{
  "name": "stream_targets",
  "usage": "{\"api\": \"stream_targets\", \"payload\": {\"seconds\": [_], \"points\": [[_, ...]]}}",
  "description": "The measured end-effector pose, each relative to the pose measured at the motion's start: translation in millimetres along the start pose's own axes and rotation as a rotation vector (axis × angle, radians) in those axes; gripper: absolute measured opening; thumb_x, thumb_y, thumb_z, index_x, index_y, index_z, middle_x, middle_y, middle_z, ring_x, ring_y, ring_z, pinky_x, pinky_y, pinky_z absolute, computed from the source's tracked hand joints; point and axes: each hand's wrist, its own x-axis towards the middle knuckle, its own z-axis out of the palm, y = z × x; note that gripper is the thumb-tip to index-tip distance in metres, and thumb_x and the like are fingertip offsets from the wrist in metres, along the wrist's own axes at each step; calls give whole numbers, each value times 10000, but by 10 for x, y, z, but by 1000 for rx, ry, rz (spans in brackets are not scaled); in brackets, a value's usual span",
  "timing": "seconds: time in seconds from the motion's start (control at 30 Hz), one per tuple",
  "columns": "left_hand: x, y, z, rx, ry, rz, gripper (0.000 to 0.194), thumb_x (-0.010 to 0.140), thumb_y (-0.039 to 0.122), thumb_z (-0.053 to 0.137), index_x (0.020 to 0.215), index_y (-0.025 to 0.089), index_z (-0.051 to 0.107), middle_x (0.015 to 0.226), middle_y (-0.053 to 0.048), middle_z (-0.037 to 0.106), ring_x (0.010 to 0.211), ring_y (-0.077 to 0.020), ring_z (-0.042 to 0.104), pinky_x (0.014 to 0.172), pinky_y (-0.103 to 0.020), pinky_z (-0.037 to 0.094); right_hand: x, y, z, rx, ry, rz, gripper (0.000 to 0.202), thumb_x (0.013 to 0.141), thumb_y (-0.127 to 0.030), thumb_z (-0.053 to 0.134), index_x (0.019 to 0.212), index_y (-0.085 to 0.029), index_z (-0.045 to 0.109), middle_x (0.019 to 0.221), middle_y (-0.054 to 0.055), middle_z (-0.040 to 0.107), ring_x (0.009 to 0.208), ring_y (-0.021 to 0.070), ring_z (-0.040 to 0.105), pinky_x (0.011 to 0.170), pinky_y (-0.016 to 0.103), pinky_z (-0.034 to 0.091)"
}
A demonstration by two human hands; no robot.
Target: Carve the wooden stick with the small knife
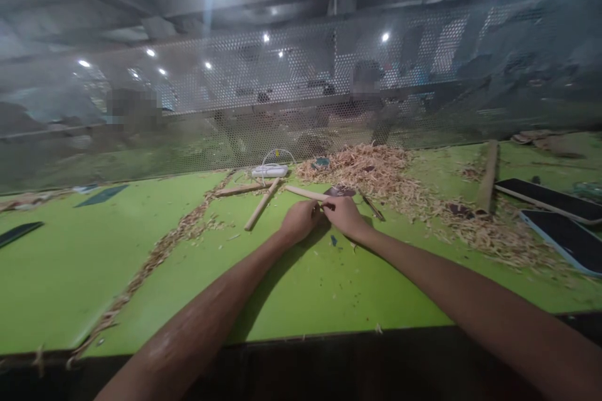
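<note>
Wooden stick [305, 193] lies on the green counter [70, 263], its near end pinched by the left hand [301, 220] and right hand [345, 215], both closed around it, probably to steady it. Beyond lie other sticks [261, 204] and wood shavings [376, 169].

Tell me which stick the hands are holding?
Find the green table, then the pile of wood shavings at its far side. Just left of it, both hands meet on a pale stick, the only one touched; another stick lies loose nearby.
</note>
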Motion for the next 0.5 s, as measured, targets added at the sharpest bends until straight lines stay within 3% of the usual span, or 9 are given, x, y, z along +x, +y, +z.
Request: {"api": "stream_targets", "payload": {"seconds": [0.17,0.5], "points": [[-2,-6,11,16,8,26,211,995,202,549,955,135,745,910,-116,771,777,-220,649,690,-292,398,-10,6,-9,-1,12,-25,271,901,-91,631,969,-201,869,860,83,805,751,204,706,787,298,535],[1,-68,64,-59,43,101,179,978,179,575,899,113,722,847,-108,748,700,-189,579,652,-282,347,-35,-50,-21,-10,-34,-21,219,899,-75,640,948,-132,845,846,104,782,717,181,667,766,293,501]]}}
